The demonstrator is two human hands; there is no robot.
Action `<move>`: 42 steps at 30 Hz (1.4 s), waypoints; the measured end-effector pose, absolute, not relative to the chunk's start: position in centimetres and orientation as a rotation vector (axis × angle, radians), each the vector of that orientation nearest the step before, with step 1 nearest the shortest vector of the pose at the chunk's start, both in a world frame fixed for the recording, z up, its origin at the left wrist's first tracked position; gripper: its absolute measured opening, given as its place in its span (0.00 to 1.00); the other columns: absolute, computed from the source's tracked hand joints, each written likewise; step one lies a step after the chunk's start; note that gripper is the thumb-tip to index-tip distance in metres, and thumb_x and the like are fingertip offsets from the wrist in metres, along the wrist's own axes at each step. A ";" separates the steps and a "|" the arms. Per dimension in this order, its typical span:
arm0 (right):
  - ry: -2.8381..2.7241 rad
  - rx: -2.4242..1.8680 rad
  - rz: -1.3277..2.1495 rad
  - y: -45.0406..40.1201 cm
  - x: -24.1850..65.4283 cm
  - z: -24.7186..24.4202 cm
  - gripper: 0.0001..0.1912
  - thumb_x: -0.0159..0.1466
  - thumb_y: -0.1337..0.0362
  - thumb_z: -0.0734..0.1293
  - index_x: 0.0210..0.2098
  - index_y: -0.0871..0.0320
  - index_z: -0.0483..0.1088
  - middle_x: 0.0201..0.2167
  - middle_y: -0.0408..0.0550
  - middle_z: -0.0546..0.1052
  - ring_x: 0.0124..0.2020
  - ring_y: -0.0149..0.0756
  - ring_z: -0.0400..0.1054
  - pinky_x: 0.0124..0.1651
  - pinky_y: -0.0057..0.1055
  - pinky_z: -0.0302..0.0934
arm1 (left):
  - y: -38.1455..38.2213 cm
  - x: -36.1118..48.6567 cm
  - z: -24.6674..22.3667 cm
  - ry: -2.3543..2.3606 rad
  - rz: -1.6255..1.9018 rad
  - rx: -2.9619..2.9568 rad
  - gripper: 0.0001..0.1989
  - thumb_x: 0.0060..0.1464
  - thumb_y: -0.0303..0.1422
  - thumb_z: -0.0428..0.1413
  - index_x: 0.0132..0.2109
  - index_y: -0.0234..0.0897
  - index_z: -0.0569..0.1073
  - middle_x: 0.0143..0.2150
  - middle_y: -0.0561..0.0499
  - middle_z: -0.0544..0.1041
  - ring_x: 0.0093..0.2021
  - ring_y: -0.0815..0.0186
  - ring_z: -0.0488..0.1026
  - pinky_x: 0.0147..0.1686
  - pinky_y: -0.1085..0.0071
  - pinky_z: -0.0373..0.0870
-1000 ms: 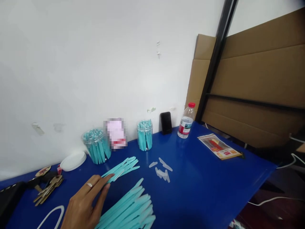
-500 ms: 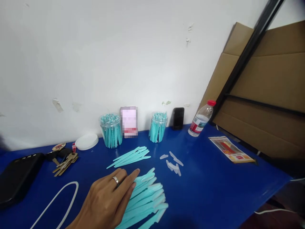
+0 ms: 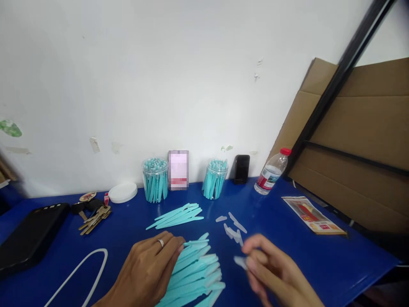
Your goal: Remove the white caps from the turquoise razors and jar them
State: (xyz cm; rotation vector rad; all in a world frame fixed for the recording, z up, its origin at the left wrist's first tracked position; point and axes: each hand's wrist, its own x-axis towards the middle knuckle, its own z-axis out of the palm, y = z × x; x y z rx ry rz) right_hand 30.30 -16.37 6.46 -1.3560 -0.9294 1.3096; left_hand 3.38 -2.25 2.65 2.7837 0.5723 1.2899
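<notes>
My left hand [image 3: 147,264], with a ring on one finger, is closed at the upper left of a spread of teal eyebrow razors [image 3: 194,273]. Its thumb and fingertips pinch the handle end of one teal eyebrow razor [image 3: 198,243], whose head points right. Several razors in that spread have whitish caps over their heads. My right hand [image 3: 275,273], slightly blurred, pinches a small translucent blade cap [image 3: 240,262] between thumb and fingers. More loose blade caps [image 3: 233,232] lie just beyond it. A smaller group of teal razors [image 3: 179,216] rests farther back on the table.
Two clear jars full of teal razors, a left jar [image 3: 155,183] and a right jar [image 3: 215,181], stand by the wall. Around them are a white lid [image 3: 123,193], a black phone-like device [image 3: 242,169], a water bottle [image 3: 271,174], keys [image 3: 96,218], a white cable [image 3: 99,273] and a packet [image 3: 315,215].
My right hand has come into view from the lower right with a blade cap. My left hand now pinches one razor at the top of the spread. The camera view has tilted up slightly.
</notes>
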 end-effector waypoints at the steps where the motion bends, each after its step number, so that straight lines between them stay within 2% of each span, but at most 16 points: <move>1: -0.971 -1.275 1.304 -14.6 29.7 6.5 0.28 0.60 0.40 0.79 0.45 0.54 0.74 0.26 0.41 0.75 0.22 0.29 0.65 0.18 0.21 0.57 | -2.1 3.3 2.6 0.591 1.305 2.763 0.10 0.76 0.26 0.48 0.52 0.39 0.74 0.32 0.53 0.78 0.29 0.65 0.77 0.29 0.71 0.70; 4: -1.069 -1.138 1.321 -9.7 28.5 7.1 0.26 0.59 0.45 0.81 0.43 0.58 0.75 0.31 0.49 0.81 0.28 0.33 0.71 0.20 0.22 0.63 | -1.5 3.1 2.5 0.680 1.353 2.731 0.10 0.77 0.28 0.48 0.53 0.40 0.74 0.32 0.54 0.79 0.28 0.66 0.79 0.28 0.72 0.70; 8: -1.259 -1.100 1.302 -5.3 28.1 8.0 0.22 0.62 0.47 0.78 0.39 0.60 0.76 0.33 0.52 0.84 0.29 0.34 0.74 0.22 0.23 0.66 | -0.7 2.7 2.5 0.854 1.430 2.679 0.10 0.76 0.28 0.47 0.49 0.41 0.74 0.25 0.58 0.74 0.20 0.66 0.74 0.23 0.71 0.65; 15: -1.391 -1.080 1.320 -3.4 27.5 6.7 0.22 0.64 0.46 0.78 0.37 0.60 0.76 0.31 0.50 0.84 0.26 0.32 0.73 0.22 0.23 0.65 | -0.5 2.6 2.2 0.950 1.369 2.661 0.14 0.77 0.28 0.45 0.40 0.42 0.70 0.25 0.58 0.73 0.20 0.67 0.73 0.23 0.70 0.64; 21: -1.434 -1.135 1.340 -4.5 27.2 5.5 0.21 0.66 0.46 0.75 0.39 0.58 0.75 0.31 0.48 0.83 0.26 0.32 0.72 0.23 0.23 0.63 | -1.0 2.9 2.4 0.874 1.252 2.728 0.12 0.77 0.28 0.46 0.45 0.41 0.72 0.27 0.57 0.75 0.23 0.67 0.74 0.25 0.70 0.65; 27: -1.663 -1.220 1.098 -5.8 26.4 5.6 0.10 0.71 0.57 0.71 0.39 0.57 0.77 0.30 0.46 0.83 0.27 0.33 0.73 0.26 0.26 0.60 | -2.2 3.5 2.8 0.812 1.130 2.852 0.16 0.77 0.26 0.44 0.41 0.40 0.71 0.27 0.55 0.74 0.23 0.66 0.73 0.25 0.70 0.64; 30: -1.754 -1.211 0.990 -6.0 26.3 5.6 0.08 0.73 0.60 0.69 0.40 0.57 0.79 0.28 0.44 0.81 0.26 0.33 0.73 0.25 0.27 0.57 | -2.6 3.6 3.0 0.815 1.102 2.878 0.16 0.76 0.25 0.44 0.40 0.39 0.71 0.26 0.55 0.73 0.22 0.66 0.71 0.24 0.71 0.64; 32: -1.847 -1.212 0.870 -6.1 26.4 5.6 0.08 0.74 0.62 0.69 0.41 0.57 0.80 0.29 0.45 0.81 0.29 0.35 0.73 0.29 0.28 0.60 | -2.6 3.7 3.0 0.812 1.088 2.887 0.15 0.76 0.25 0.45 0.40 0.39 0.72 0.27 0.55 0.73 0.23 0.66 0.72 0.24 0.71 0.65; 34: -1.958 -1.209 0.679 -6.2 26.6 5.8 0.06 0.73 0.66 0.70 0.41 0.58 0.81 0.34 0.48 0.81 0.37 0.39 0.74 0.37 0.32 0.64 | -2.5 3.7 3.0 0.787 1.077 2.896 0.14 0.76 0.25 0.46 0.42 0.38 0.73 0.28 0.54 0.75 0.25 0.65 0.74 0.27 0.71 0.69; 36: -2.040 -1.234 0.553 -6.2 27.1 6.1 0.05 0.71 0.68 0.71 0.41 0.59 0.82 0.38 0.51 0.80 0.42 0.42 0.73 0.42 0.35 0.64 | -2.3 3.6 3.0 0.759 1.081 2.897 0.11 0.76 0.27 0.48 0.48 0.37 0.76 0.32 0.53 0.79 0.31 0.64 0.77 0.34 0.70 0.74; 39: -2.076 -1.353 0.633 -5.9 28.4 6.6 0.05 0.69 0.70 0.74 0.40 0.57 0.84 0.37 0.48 0.80 0.40 0.40 0.74 0.40 0.34 0.63 | -1.4 3.0 3.2 0.806 1.148 2.843 0.11 0.76 0.28 0.50 0.57 0.38 0.76 0.42 0.49 0.83 0.41 0.61 0.81 0.47 0.66 0.77; 42: -2.083 -1.395 0.792 -5.5 29.8 6.8 0.06 0.68 0.70 0.75 0.38 0.55 0.85 0.35 0.45 0.81 0.36 0.37 0.75 0.38 0.32 0.63 | 0.0 2.2 3.3 0.939 1.223 2.760 0.11 0.75 0.27 0.50 0.56 0.37 0.76 0.44 0.46 0.82 0.43 0.60 0.80 0.47 0.65 0.76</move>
